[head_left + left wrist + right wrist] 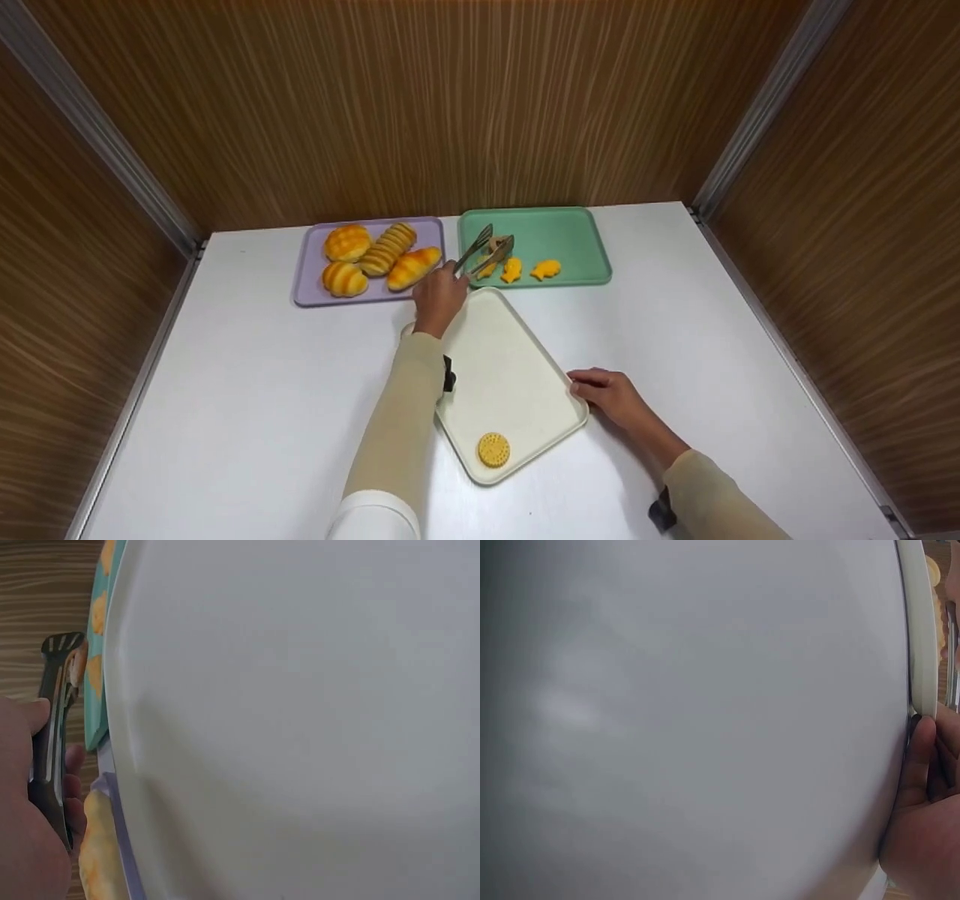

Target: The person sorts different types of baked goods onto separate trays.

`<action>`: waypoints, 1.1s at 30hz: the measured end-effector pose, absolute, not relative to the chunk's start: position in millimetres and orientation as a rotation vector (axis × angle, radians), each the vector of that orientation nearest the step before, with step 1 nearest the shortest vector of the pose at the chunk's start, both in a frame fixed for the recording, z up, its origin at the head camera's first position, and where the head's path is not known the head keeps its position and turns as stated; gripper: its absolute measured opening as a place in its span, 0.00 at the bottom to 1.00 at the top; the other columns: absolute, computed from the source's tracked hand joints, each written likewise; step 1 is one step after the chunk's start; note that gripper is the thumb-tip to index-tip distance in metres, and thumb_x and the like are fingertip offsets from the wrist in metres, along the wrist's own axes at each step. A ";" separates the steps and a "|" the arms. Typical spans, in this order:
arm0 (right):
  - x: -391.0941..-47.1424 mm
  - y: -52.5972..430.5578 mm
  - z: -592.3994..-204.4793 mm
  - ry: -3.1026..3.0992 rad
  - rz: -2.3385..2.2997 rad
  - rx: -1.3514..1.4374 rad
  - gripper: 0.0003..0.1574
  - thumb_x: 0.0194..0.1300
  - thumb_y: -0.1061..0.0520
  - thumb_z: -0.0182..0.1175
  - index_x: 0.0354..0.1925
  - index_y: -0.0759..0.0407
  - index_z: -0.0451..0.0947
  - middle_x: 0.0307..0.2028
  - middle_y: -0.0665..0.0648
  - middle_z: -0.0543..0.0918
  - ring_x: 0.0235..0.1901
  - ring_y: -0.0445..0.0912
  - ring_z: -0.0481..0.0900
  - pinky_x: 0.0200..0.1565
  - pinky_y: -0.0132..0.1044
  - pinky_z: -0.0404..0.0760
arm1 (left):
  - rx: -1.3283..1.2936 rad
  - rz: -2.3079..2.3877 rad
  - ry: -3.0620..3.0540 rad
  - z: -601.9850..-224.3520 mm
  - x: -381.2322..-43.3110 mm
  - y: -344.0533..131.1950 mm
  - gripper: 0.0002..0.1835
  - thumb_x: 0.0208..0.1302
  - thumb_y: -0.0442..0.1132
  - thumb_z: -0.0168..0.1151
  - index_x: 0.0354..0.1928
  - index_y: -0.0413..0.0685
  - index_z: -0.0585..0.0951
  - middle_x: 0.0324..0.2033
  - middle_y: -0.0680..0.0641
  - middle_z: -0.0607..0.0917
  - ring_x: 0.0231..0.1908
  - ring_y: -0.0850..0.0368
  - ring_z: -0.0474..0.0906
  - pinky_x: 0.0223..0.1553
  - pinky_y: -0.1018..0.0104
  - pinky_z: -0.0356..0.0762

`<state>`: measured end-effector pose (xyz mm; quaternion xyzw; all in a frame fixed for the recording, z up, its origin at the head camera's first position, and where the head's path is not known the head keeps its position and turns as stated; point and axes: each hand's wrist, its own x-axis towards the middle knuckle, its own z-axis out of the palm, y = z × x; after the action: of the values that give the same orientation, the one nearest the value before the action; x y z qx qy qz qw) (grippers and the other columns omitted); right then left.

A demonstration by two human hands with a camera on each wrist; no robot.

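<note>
My left hand (440, 298) grips metal tongs (51, 739), thumb on one side and fingers on the other. The slotted tong ends reach over the left part of a green tray (559, 232). A small brown piece (78, 666) shows at those ends; whether it is pinched I cannot tell. Several yellow fish-shaped crackers (546, 269) lie on that tray near the tongs. My right hand (611, 394) pinches the right edge of a cream tray (510, 360), thumb at the rim. A round yellow biscuit (493, 450) lies at the cream tray's near corner.
A purple tray (304, 281) with several bread pieces (388, 249) stands at the back left, beside the green tray. The cream tray lies turned at an angle under my left forearm. Wood-grain panels (450, 105) close off the white table (262, 390) at the back and both sides.
</note>
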<state>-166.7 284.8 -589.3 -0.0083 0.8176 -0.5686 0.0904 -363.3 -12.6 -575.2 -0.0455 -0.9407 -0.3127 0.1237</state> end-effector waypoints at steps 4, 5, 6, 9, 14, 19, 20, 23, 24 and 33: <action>-164.5 284.4 -585.0 2.423 -1.693 -0.023 0.20 0.68 0.61 0.65 0.56 0.69 0.82 0.51 0.68 0.84 0.49 0.46 0.81 0.45 0.26 0.79 | -0.116 -0.891 -2.738 -577.0 -366.1 -7.3 0.20 0.69 0.48 0.63 0.56 0.42 0.83 0.40 0.42 0.89 0.42 0.43 0.85 0.45 0.46 0.79; -166.1 285.7 -589.2 2.411 -1.698 -0.014 0.21 0.68 0.61 0.64 0.56 0.70 0.81 0.52 0.68 0.83 0.49 0.46 0.81 0.45 0.27 0.79 | -0.109 -0.890 -2.741 -577.4 -366.3 -7.3 0.21 0.70 0.47 0.63 0.57 0.42 0.83 0.42 0.41 0.89 0.42 0.43 0.86 0.45 0.45 0.79; -167.8 287.3 -593.4 2.398 -1.707 -0.009 0.21 0.68 0.60 0.65 0.57 0.69 0.81 0.52 0.68 0.83 0.49 0.45 0.82 0.45 0.27 0.80 | -0.104 -0.890 -2.745 -578.0 -366.4 -7.2 0.21 0.70 0.47 0.63 0.58 0.41 0.82 0.43 0.41 0.89 0.43 0.42 0.86 0.45 0.45 0.79; -173.3 292.3 -606.6 2.381 -1.723 -0.005 0.23 0.68 0.58 0.65 0.58 0.69 0.80 0.54 0.68 0.83 0.47 0.40 0.82 0.44 0.28 0.81 | -0.092 -0.900 -2.762 -578.1 -366.2 -7.7 0.22 0.71 0.48 0.62 0.59 0.41 0.82 0.46 0.40 0.89 0.44 0.42 0.86 0.45 0.44 0.80; -173.5 293.1 -607.9 2.382 -1.719 -0.023 0.24 0.67 0.57 0.67 0.57 0.69 0.81 0.53 0.67 0.83 0.46 0.38 0.82 0.44 0.27 0.81 | -0.069 -0.944 -2.764 -576.7 -365.3 -10.4 0.23 0.70 0.50 0.62 0.59 0.40 0.81 0.47 0.40 0.88 0.46 0.42 0.85 0.47 0.43 0.79; -172.1 293.4 -607.8 2.403 -1.712 -0.011 0.24 0.67 0.56 0.67 0.57 0.68 0.81 0.53 0.67 0.83 0.46 0.38 0.82 0.44 0.27 0.81 | -0.085 -0.987 -2.744 -575.3 -364.9 -12.3 0.24 0.69 0.52 0.64 0.57 0.40 0.81 0.45 0.40 0.88 0.45 0.43 0.84 0.46 0.44 0.79; -171.7 293.4 -607.6 2.407 -1.708 -0.001 0.23 0.67 0.56 0.67 0.57 0.67 0.82 0.53 0.66 0.84 0.47 0.39 0.82 0.45 0.27 0.81 | -0.097 -0.982 -2.741 -574.9 -364.7 -12.5 0.25 0.69 0.53 0.64 0.56 0.40 0.82 0.44 0.41 0.88 0.45 0.43 0.85 0.45 0.45 0.79; -170.8 293.1 -606.8 2.408 -1.698 0.004 0.24 0.67 0.55 0.67 0.57 0.66 0.82 0.55 0.66 0.83 0.49 0.41 0.82 0.46 0.27 0.80 | -0.137 -0.961 -2.734 -571.8 -362.0 -13.6 0.24 0.68 0.54 0.64 0.54 0.40 0.82 0.41 0.43 0.88 0.43 0.45 0.85 0.43 0.46 0.79; -170.6 292.8 -606.6 2.406 -1.696 0.009 0.24 0.67 0.55 0.67 0.58 0.65 0.82 0.55 0.66 0.83 0.50 0.42 0.82 0.46 0.27 0.80 | -0.151 -0.949 -2.733 -570.2 -360.5 -14.3 0.24 0.68 0.54 0.65 0.54 0.40 0.82 0.41 0.43 0.88 0.42 0.45 0.85 0.42 0.47 0.79; -170.8 293.9 -605.9 2.398 -1.687 -0.007 0.25 0.67 0.54 0.67 0.58 0.65 0.81 0.56 0.66 0.83 0.53 0.45 0.81 0.47 0.27 0.79 | -0.230 -0.917 -2.740 -555.5 -331.6 -26.2 0.26 0.67 0.56 0.65 0.58 0.45 0.81 0.43 0.46 0.88 0.45 0.47 0.85 0.45 0.47 0.78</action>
<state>-170.8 293.9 -605.9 -0.0025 0.8135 -0.5721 0.1047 -331.6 -26.2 -555.5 -0.0789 -0.9384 -0.3139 0.1211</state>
